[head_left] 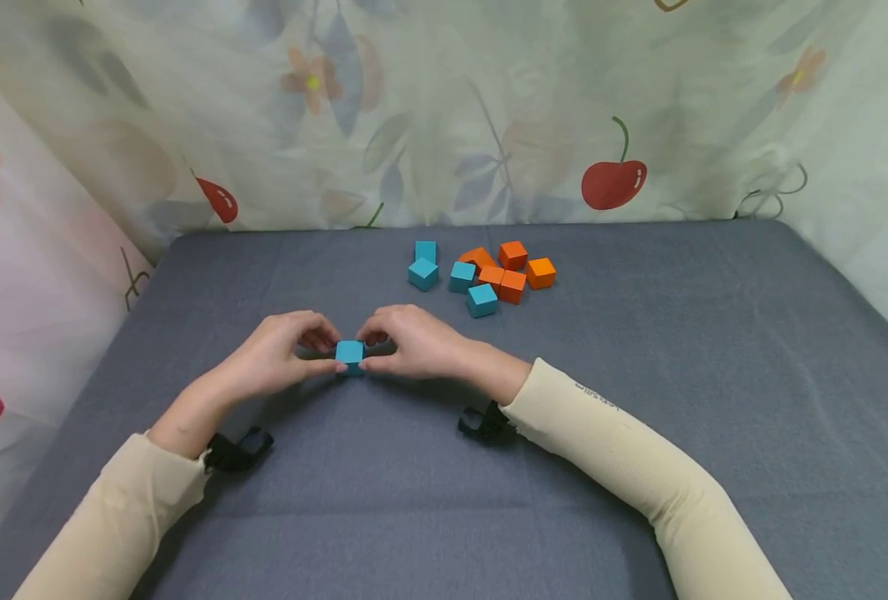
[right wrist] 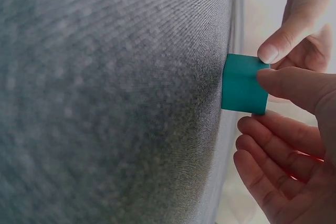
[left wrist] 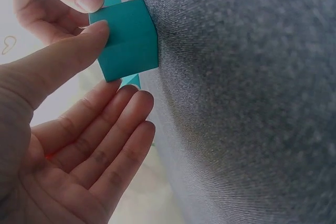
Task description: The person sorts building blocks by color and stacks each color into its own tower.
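On the grey bench, near its middle, a teal cube sits flat on the cloth surface between my two hands. My left hand meets it from the left: thumb on the near face, a fingertip on the far side, remaining fingers loosely extended below it, as the left wrist view shows. My right hand mirrors this from the right, thumb and forefinger pinching the same cube, other fingers relaxed and slightly curled. Both hands are thus closed narrowly on the one cube; the cube's underside touches the bench.

Further back, well apart from the hands, lies a loose cluster: teal cubes on the left part, orange cubes on the right part, several touching one another. One teal cube lies nearest to me at the front of the cluster.

Both sleeves are cream-coloured, with black straps at the wrists. A curtain printed with cherries and flowers hangs behind and beside the bench.
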Demonstrator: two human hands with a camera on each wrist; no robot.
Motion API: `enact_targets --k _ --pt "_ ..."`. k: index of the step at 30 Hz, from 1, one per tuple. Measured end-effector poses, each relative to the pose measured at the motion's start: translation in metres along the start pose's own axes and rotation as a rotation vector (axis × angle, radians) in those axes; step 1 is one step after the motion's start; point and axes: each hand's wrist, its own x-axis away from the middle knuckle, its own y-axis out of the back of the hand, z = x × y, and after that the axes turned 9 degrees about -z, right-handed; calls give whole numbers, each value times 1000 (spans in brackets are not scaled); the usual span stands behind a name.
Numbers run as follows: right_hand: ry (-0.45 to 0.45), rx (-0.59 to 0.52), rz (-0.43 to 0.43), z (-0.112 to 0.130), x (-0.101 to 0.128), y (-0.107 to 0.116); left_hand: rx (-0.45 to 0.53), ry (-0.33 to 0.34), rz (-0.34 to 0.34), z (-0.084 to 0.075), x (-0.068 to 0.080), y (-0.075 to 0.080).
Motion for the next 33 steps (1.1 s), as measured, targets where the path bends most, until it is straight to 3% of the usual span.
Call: enact_targets --k 21,27,33 --pt "-34 24 -30 -9 7 6 18 -39 4 -3 -1 -3" --pt "-66 20 -81 -15 10 11 26 -29 9 -4 -3 -4" --pt "-97 51 -187 -22 10 15 43 -25 7 -3 -3 -7"
